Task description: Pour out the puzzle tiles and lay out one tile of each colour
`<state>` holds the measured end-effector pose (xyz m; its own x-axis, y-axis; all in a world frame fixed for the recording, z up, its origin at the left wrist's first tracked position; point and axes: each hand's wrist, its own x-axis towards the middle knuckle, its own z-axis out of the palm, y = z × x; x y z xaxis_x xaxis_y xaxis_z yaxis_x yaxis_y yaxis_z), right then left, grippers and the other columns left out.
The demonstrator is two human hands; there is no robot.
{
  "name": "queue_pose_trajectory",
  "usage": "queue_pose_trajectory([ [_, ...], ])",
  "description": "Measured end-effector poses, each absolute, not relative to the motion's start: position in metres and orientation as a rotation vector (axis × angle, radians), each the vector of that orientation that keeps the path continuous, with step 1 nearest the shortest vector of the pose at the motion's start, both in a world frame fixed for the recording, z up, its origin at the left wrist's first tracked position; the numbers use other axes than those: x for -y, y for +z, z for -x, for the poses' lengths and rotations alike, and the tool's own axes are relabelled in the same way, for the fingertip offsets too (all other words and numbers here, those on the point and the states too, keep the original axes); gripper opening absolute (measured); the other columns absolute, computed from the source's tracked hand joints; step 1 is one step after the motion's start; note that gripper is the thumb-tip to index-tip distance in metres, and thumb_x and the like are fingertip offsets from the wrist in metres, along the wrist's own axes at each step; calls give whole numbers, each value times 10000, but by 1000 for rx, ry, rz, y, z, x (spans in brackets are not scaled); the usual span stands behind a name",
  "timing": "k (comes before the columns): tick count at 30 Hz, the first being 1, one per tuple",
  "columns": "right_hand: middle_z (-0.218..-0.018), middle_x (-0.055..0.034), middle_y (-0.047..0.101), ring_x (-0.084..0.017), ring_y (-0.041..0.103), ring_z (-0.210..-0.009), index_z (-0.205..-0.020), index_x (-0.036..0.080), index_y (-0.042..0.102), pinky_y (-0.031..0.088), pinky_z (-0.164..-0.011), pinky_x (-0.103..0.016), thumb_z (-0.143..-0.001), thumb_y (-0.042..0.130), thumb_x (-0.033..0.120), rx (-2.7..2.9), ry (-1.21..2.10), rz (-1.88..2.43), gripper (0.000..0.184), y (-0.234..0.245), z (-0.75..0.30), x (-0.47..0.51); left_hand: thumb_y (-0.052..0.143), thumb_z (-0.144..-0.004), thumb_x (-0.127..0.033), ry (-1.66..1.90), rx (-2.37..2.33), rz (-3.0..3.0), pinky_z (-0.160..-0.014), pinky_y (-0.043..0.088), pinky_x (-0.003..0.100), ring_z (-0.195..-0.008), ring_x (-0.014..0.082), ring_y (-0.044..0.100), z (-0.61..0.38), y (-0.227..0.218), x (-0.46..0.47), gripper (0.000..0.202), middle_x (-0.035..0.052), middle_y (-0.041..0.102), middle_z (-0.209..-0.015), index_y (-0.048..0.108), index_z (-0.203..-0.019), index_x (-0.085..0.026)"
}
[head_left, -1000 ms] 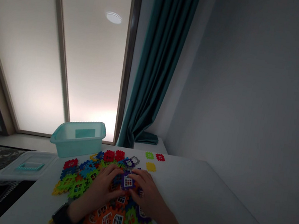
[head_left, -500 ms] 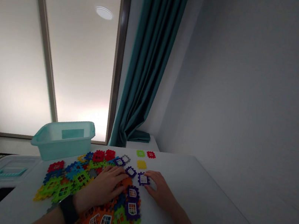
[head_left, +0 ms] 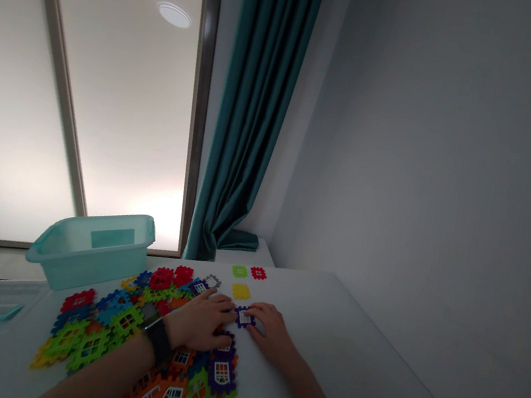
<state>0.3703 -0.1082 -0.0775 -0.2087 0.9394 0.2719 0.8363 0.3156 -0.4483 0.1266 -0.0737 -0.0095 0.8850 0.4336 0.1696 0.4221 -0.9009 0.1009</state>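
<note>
Pressure is being put on a purple tile [head_left: 244, 317], flat on the table [head_left: 332, 355] at lower centre, by the left hand [head_left: 199, 323] and right hand [head_left: 271, 334], both grips lying open, clasping nothing. Skidding into the tile pile [head_left: 121, 325] beside it is arguably being risked by uneven pushing.

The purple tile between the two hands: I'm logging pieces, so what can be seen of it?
The purple tile is a square, plastic-looking piece with notched edges and a white window inset. It lies flat on the white table beside the coloured pile. The left hand and right hand touch its sides.
</note>
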Motion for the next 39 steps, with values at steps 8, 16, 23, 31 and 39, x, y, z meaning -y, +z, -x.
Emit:
queue_pose_trajectory([
  [8, -1214, -62, 665, -246, 572, -1168, -1152, 280, 700, 380, -1063, -410, -910, 606, 240, 2100, 265, 1599, 263, -75, -368, 110, 578, -936, -533, 262, -666, -2988, -1124, 306, 531, -1264, 317, 539, -124, -14, 69, 440, 60, 613, -1378, 607, -1313, -308],
  [16, -1236, -62, 665, -245, 576, -1178, -1172, 289, 709, 382, -1069, -405, -913, 613, 242, 2119, 245, 1592, 280, -78, -369, 109, 576, -937, -526, 238, -702, -2994, -1109, 325, 534, -1262, 325, 539, -123, -16, 67, 431, 67, 606, -1378, 612, -1313, -317],
  [23, -1241, -56, 665, -240, 571, -1185, -1192, 298, 703, 381, -1070, -403, -927, 595, 255, 2120, 245, 1608, 290, -75, -368, 111, 582, -939, -524, 209, -742, -2989, -1111, 327, 541, -1252, 321, 548, -122, -12, 69, 406, 75, 607, -1373, 635, -1278, -309],
  [31, -1248, -58, 658, -241, 562, -1192, -1210, 300, 689, 379, -1074, -409, -923, 586, 265, 2124, 264, 1610, 307, -76, -368, 110, 570, -946, -525, 250, -743, -2979, -1128, 323, 522, -1247, 317, 559, -119, -9, 70, 412, 77, 608, -1373, 634, -1287, -303],
  [39, -1233, -90, 667, -265, 564, -1186, -1227, 251, 651, 414, -1059, -444, -945, 529, 294, 2041, 282, 1526, 311, -74, -371, 111, 552, -957, -502, 312, -768, -2916, -1141, 324, 533, -1300, 322, 539, -92, 11, 72, 444, 73, 601, -1414, 599, -1353, -307],
])
